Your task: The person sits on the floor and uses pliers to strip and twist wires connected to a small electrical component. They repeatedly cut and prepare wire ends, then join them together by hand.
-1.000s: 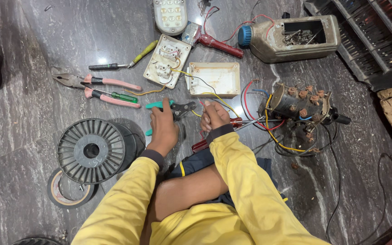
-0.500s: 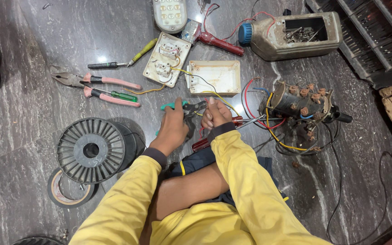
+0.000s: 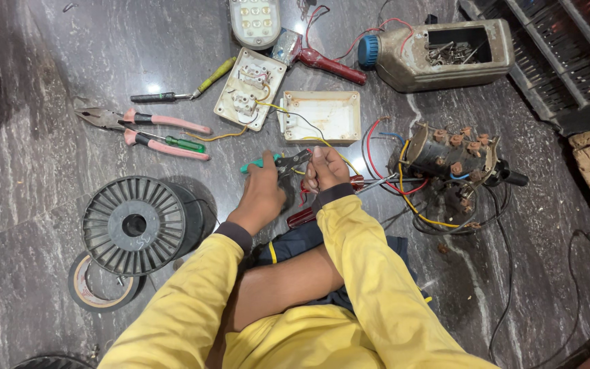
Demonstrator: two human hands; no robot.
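Gripping the green-handled cutter (image 3: 276,166) in my closed left hand (image 3: 262,195), I pinch the yellow wire (image 3: 331,146) with my right hand (image 3: 324,171). Beyond my grip, the open white box (image 3: 320,117) shows wiring unfinished; pliers (image 3: 146,130) lie leftward.

right hand (image 3: 326,171) hides the wire end; cutter (image 3: 287,166) tips unclear.

Green-handled wire stripper (image 3: 278,165) gripped in left hand (image 3: 262,195); yellow wire (image 3: 326,143) pinched by right hand (image 3: 324,169).
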